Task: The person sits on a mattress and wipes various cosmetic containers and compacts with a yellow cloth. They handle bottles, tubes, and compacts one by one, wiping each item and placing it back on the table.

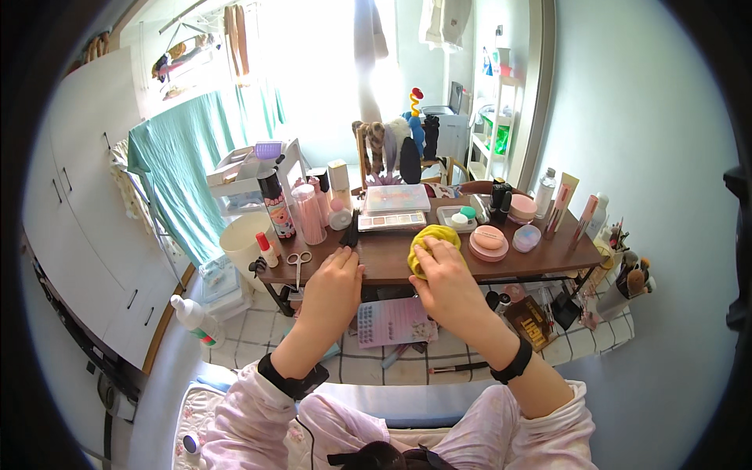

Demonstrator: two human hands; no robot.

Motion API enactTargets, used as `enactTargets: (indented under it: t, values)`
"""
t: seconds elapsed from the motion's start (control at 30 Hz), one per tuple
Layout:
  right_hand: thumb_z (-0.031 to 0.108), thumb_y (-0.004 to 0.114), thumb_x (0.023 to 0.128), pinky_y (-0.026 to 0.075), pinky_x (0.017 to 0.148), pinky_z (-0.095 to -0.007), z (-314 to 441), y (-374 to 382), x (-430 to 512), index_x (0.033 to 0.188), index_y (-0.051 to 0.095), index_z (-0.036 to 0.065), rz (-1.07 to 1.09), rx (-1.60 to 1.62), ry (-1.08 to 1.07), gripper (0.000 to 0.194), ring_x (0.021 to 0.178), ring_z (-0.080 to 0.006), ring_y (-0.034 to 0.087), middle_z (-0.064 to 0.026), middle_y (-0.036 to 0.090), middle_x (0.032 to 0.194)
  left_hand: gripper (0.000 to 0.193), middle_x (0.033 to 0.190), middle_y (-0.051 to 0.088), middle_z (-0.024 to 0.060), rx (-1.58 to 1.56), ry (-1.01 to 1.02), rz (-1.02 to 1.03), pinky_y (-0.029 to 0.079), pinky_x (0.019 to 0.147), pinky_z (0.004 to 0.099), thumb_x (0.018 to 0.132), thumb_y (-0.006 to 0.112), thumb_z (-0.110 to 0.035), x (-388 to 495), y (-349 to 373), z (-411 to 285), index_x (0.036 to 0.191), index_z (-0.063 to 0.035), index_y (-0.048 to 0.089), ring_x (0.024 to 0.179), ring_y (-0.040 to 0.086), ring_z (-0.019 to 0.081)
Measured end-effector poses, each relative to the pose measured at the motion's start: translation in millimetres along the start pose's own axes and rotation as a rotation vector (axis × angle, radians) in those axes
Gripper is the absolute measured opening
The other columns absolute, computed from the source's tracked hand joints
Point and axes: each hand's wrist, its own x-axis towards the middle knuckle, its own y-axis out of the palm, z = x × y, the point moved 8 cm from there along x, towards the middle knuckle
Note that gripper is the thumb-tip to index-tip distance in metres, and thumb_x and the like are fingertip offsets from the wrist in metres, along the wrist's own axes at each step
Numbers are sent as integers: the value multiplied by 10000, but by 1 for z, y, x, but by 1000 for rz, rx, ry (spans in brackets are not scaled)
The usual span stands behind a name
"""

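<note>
My right hand (445, 279) presses a crumpled yellow cloth (433, 234) onto the brown wooden top of a small raised shelf (385, 255). My left hand (333, 281) lies on the front edge of the same top, fingers stretched out, with nothing seen in it. Small scissors (299, 261) lie just left of that hand, and a black tassel-like item (351, 230) lies beyond its fingertips. Behind the cloth are an eyeshadow palette (392, 221) and a contact lens case (462, 218). A pink cushion compact with a puff (489, 239) sits right of the cloth.
Bottles and a clear tub of cotton swabs (309, 214) crowd the shelf's left end. Cosmetic tubes (558, 208) stand at the right, near a cup of makeup brushes (625, 288). Below lie a nail-tip sheet (395, 323) and a brush (458, 368) on a checked cloth (264, 341).
</note>
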Motion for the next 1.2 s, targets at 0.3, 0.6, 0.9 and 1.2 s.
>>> enactTargets:
  t: [0.3,0.6,0.9,1.2]
  values:
    - [68,590,850,444,1093,-379,68,31,24,1200,654,-86,-70,50,-121,388,1182,-343,577,-220,627,1243,269,1236,667,278,-105,-5,-38,515,1025,444,951,571,-30,1,-7,1,1173,95,660,1161,644,421]
    - [32,611,852,475,1042,-387,14,-24,-13,1118,691,-45,-157,-19,21,288,1153,-323,593,-179,653,1195,231,1220,669,256,-100,-21,-84,517,1013,439,948,579,-40,-3,-7,1,1129,82,654,1181,631,400]
    - [32,603,825,480,1012,-411,64,18,22,1039,672,-58,-73,219,-100,242,1121,-357,586,-205,649,1125,274,1250,651,262,-85,-2,-39,508,1029,430,931,578,-43,-3,-3,4,1168,87,626,1184,625,401]
    - [11,635,820,526,953,-426,27,-20,-5,988,692,-14,-169,220,25,179,1071,-347,618,-138,677,1082,263,1136,694,247,-103,14,215,519,986,451,893,642,-85,32,-17,10,1118,41,696,1098,652,407]
